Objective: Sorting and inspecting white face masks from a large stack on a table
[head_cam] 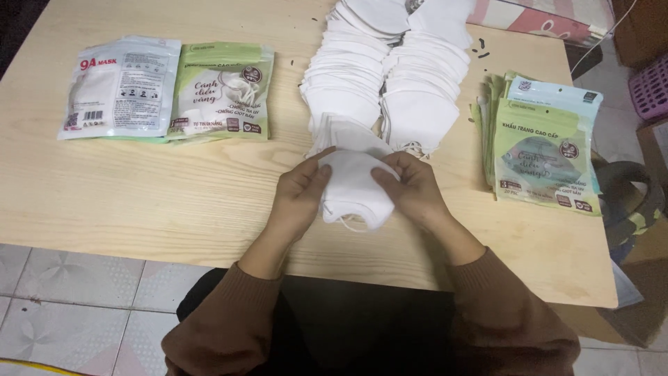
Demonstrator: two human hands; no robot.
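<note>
Both hands hold a small stack of folded white face masks (pixel 351 188) just above the wooden table (pixel 139 188). My left hand (pixel 300 195) grips the stack's left edge, thumb on top. My right hand (pixel 410 189) pinches its right side. Behind them, two long overlapping rows of white masks (pixel 386 76) run toward the far edge. More loose masks (pixel 348 132) lie right behind the held stack.
Filled mask pouches lie at the left: a white one (pixel 122 87) and a green one (pixel 223 90). A pile of flat green pouches (pixel 543 146) sits at the right edge. A pink basket (pixel 650 87) and a dark bag (pixel 630 202) stand beyond the table.
</note>
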